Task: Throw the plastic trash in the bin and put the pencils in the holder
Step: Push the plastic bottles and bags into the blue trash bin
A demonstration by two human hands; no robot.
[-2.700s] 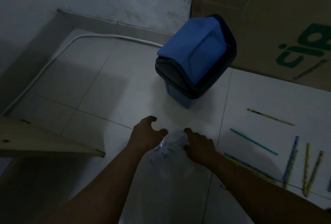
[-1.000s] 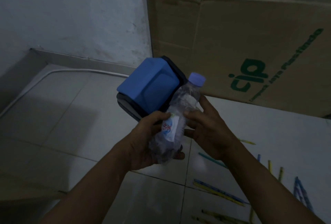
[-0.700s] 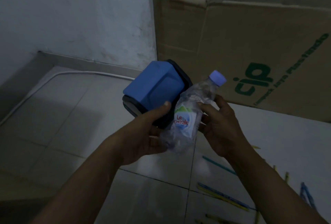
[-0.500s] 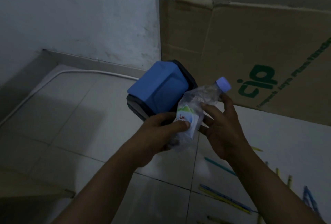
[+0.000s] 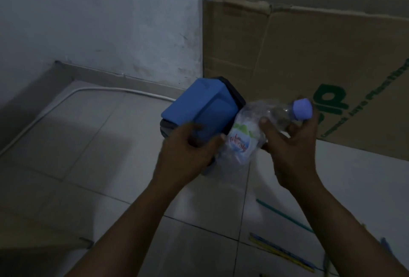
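A crumpled clear plastic bottle (image 5: 250, 128) with a blue cap and a white label is held in the air in front of me, tilted with the cap up and to the right. My right hand (image 5: 290, 146) grips its upper half near the cap. My left hand (image 5: 188, 150) touches its lower end by the label, fingers curled. Just behind the hands stands the blue bin (image 5: 199, 108) with a blue swing lid and dark rim. Several pencils (image 5: 285, 252) lie on the floor at the lower right. No holder is visible.
A large cardboard sheet (image 5: 309, 59) with green print leans against the wall behind the bin. A white cable (image 5: 66, 99) runs along the floor at the left. A wooden board's edge (image 5: 44, 241) shows at the lower left.
Both hands picked the bottle up off the floor and raised it in front of the bin. Over the last second the bottle has tipped to the right, its cap moving away from the lid.
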